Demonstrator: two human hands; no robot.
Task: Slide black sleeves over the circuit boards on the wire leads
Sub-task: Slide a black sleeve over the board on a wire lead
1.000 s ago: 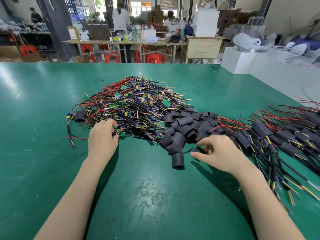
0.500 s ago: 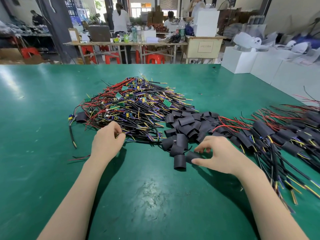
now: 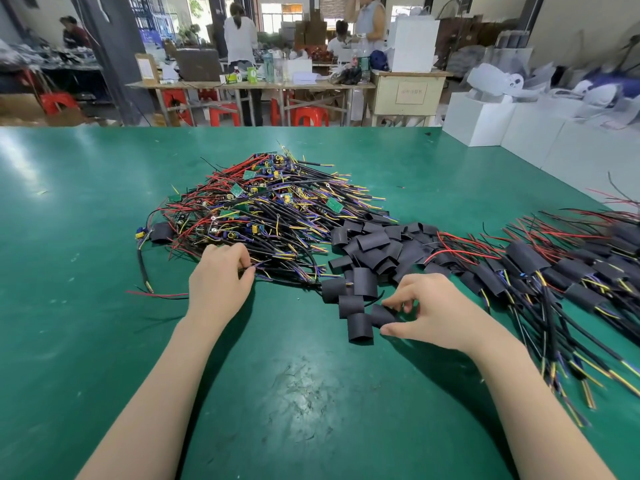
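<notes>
A tangled heap of wire leads with small green circuit boards (image 3: 263, 209) lies in the middle of the green table (image 3: 69, 237). My left hand (image 3: 218, 282) pinches a thin lead at the heap's near edge. Right of the heap sits a pile of loose black sleeves (image 3: 374, 251). My right hand (image 3: 429, 310) is at the pile's near end, thumb and fingertips closing on one black sleeve (image 3: 381, 315). Another loose sleeve (image 3: 360, 327) lies just left of it. Leads with sleeves on them (image 3: 554, 271) are spread out to the right.
A stray black sleeve (image 3: 161, 232) and a thick black cable (image 3: 143, 268) lie at the heap's left edge. White boxes (image 3: 485, 119) stand past the table's far right corner. People work at tables with red stools (image 3: 308, 116) in the background.
My right hand moved down to the near end of the sleeve pile and took a sleeve between thumb and fingers. My left hand drew back a little toward me with a lead.
</notes>
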